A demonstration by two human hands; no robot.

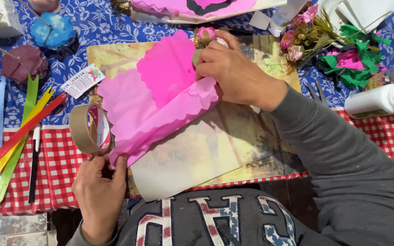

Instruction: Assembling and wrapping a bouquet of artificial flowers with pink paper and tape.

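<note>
Centre frame, a scallop-edged pink crepe paper sheet (160,107) runs diagonally — left hand (99,193) pinches its lower-left end, right hand (235,73) closed on its upper-right end, beside a brown tape roll (89,129).

Left hand (97,191): at the near table edge, fingers pinching the lower tip of the pink paper (160,102) and touching the tape roll (90,129).
Right hand (233,73): pressed on the paper's upper end, beside a small flower sprig (205,34).
Pink paper: scalloped sheets, rolled and fanned, lying on a worn board (215,150).
Left: coloured strips (17,141), pen (33,164), blue lump (53,31), brown lump (24,62).
Right: white bottle (379,101), green and pink scraps (352,61).
</note>
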